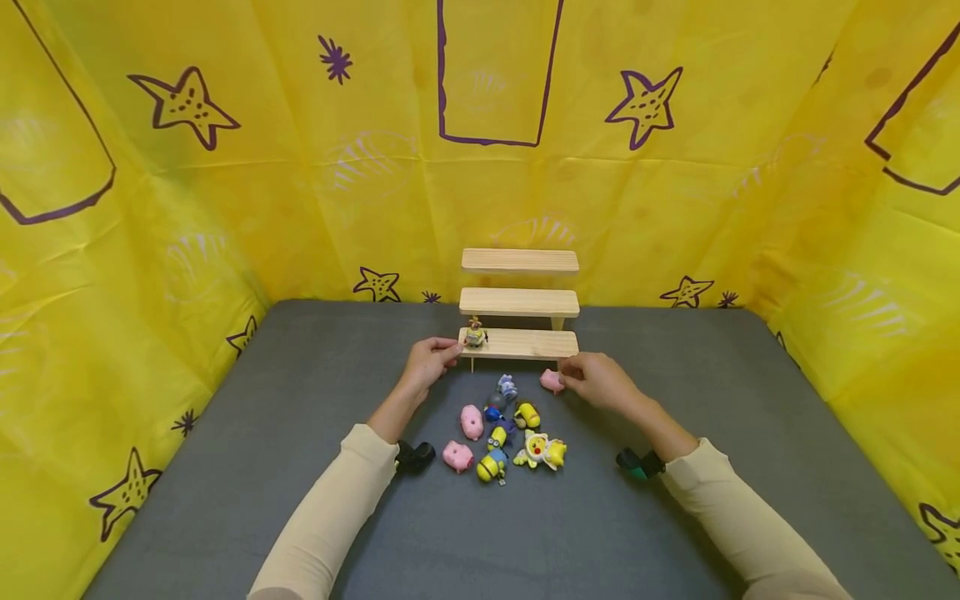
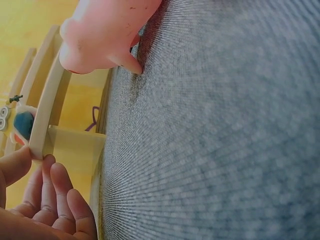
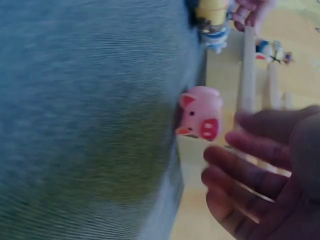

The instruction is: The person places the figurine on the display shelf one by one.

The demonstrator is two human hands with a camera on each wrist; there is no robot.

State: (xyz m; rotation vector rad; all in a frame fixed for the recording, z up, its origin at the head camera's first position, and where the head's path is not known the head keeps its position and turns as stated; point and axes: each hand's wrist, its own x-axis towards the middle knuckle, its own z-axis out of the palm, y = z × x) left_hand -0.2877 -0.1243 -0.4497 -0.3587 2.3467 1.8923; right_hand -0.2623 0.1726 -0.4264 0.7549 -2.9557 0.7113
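Note:
A three-step wooden display stand (image 1: pixel 519 343) rises at the back of the grey table. My left hand (image 1: pixel 432 363) pinches the left end of its lowest board, thumb above and fingertips beneath. At the right end of that board, my right hand (image 1: pixel 597 381) has thumb and index finger pinched on it, other fingers loosely bent. A small figure (image 1: pixel 476 334) in a yellow, white and blue outfit stands on the lowest board near my left thumb. Just below my right fingers sits a pink toy pig (image 3: pixel 202 114) on the table.
In front of the stand lie two more pink pigs (image 1: pixel 472 422), several yellow-and-blue minion figures (image 1: pixel 491 465), a yellow figure in a white petal-like collar (image 1: pixel 536 450) and a pale blue figure (image 1: pixel 507 387). A yellow patterned cloth (image 1: pixel 300 208) hangs behind and at both sides.

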